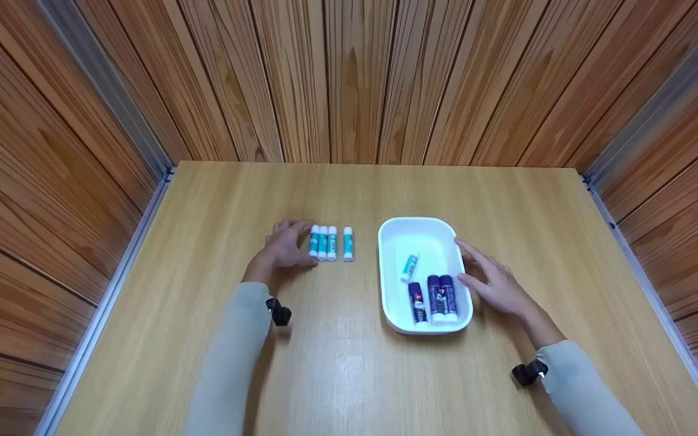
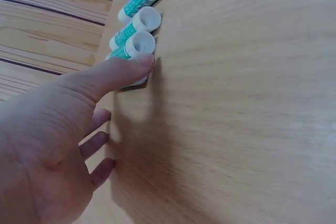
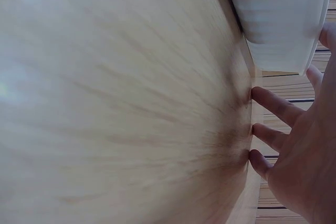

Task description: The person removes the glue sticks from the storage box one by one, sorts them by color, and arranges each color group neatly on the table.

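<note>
While the left hand [image 1: 290,245] pinches the leftmost white-and-teal cylindrical tube [image 1: 314,241] by its two ends, with thumb on the near end and forefinger at the far one, its other fingers spread beside it. The tube lies on the light wooden tabletop [image 1: 337,375], at the left end of a tight row with two matching tubes [image 1: 327,243]; a fourth tube [image 1: 348,244] lies just to their right, slightly apart.

To the right sits a white rounded rectangular plastic basin [image 1: 409,236]. The right hand [image 1: 494,281] grasps nothing: its fingers are extended, with thumb and forefinger touching the basin's right rim. Inside lie a tilted white-and-teal tube [image 1: 409,268] and, nearer the person, three dark purple tubes with white ends: a side-by-side pair [image 1: 442,297] and a single one [image 1: 417,301] to its left.
</note>
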`<state>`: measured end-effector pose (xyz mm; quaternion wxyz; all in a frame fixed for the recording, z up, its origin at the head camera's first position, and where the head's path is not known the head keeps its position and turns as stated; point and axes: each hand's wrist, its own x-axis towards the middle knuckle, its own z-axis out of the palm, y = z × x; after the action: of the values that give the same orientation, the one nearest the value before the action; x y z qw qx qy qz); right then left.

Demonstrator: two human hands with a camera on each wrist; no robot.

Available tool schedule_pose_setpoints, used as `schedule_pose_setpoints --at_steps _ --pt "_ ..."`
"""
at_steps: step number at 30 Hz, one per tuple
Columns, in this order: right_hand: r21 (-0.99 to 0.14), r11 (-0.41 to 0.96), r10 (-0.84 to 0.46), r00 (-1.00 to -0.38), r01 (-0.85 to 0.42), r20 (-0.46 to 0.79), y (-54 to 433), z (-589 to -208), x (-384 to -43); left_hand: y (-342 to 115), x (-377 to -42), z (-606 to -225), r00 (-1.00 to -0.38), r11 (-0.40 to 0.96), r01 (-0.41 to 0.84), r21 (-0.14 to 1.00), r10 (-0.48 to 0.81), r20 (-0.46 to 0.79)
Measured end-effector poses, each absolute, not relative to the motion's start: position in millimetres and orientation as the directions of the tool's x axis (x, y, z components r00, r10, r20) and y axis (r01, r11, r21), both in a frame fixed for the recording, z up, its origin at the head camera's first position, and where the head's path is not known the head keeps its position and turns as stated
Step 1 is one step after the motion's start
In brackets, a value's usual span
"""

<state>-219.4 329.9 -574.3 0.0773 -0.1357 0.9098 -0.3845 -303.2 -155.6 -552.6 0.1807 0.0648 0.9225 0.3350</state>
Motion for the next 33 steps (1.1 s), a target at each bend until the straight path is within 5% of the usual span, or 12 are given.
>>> schedule_pose_setpoints --at_steps 33 --pt "-0.719 0.672 -0.298 -0.953 -0.176 -0.045 329 -573 -219 -57 -299 -508 -0.931 0.682 0.191 0.706 0.354 -0.090"
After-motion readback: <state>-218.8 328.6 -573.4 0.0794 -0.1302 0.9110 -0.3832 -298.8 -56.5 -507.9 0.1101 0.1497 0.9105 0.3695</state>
